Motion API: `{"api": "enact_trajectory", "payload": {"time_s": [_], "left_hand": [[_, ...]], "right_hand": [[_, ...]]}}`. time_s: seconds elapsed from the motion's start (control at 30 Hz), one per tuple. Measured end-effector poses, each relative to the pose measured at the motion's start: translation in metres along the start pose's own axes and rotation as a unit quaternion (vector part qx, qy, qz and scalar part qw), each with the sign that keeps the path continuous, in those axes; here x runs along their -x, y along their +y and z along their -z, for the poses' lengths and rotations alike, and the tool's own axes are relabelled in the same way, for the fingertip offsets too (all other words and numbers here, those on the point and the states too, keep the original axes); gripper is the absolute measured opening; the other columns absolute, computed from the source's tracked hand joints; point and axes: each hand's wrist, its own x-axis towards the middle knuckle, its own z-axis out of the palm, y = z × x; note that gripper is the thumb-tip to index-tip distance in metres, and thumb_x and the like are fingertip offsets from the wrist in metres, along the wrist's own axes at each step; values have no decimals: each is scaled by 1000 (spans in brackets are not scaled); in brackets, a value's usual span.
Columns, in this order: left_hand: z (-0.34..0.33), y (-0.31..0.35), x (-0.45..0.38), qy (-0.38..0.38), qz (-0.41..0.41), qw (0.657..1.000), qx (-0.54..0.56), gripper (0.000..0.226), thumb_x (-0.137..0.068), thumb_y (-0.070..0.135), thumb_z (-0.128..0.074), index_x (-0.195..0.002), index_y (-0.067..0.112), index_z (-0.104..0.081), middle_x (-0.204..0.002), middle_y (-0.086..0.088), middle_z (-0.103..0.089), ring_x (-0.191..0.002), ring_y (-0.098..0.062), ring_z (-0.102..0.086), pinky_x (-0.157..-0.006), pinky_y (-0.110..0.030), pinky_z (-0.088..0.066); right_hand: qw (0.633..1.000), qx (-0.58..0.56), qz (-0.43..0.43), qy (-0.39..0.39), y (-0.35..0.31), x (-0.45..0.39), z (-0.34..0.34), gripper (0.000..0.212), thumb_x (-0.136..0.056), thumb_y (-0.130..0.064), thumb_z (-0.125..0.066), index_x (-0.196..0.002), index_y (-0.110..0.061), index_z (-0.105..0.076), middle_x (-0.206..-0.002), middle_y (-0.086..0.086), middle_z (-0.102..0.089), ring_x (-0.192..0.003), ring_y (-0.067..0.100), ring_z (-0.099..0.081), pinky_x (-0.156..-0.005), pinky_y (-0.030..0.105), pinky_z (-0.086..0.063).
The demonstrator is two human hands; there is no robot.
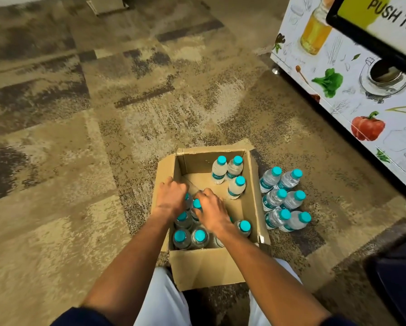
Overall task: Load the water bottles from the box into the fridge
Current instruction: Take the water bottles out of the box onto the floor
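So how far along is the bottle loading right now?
Six teal-capped clear plastic water bottles stand on the carpet beside the brown cardboard box, already unpacked. Left hand and right hand are down among the near bottles. Three stand at the far corner. None is visibly in the illustrated white fridge yet.

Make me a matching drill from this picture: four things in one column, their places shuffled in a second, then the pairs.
Things:
1. Six clear plastic water bottles with teal caps
2. Three teal-capped water bottles
3. Left hand
4. White cabinet printed with vegetables

Places:
A. Far right corner inside the brown cardboard box
B. Upper right of the view
C. On the carpet, right of the box
D. Over the near-left bottles in the box

Pairs: 1-C, 2-A, 3-D, 4-B
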Motion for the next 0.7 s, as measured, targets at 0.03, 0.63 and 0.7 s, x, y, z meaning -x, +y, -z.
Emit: {"api": "enact_trajectory", "payload": {"time_s": [0.03, 0.63, 0.7], "left_hand": [[0, -1, 2, 1, -1, 1000, 7, 31, -89, 34, -62, -114, 16, -60, -110, -7, -66, -122, -26, -46, -94, -38, -41], [105, 22, 37, 179, -62, 974, 122, 37, -82, 41, -60, -107, 14, -61, -99, -8, -63, -89, -22, -54, -75, -34, -48], [122, 36, 40, 199, -84, 968, 128, 35, -82, 40, -60, -103, 12, -60, -96, -9, -63, -88, -24, -52, -73, -35, -45]], "right_hand": [[1000, 0, 3, -2, 1, 2, 0, 48, -93, -22, -65, -137, -16, -49, -135, 8, -47, -119, 25, -52, -104, 39, -44], [988, -61, 49, 133, 18, 43, 116, 42, -97, -31, -57, -134, -10, -49, -129, 8, -44, -107, 21, -53, -95, 37, -49], [983, -58, 48, 165, 29, 51, 135, 40, -97, -32, -57, -131, -10, -52, -126, 9, -46, -106, 21, -53, -92, 37, -50]]}}
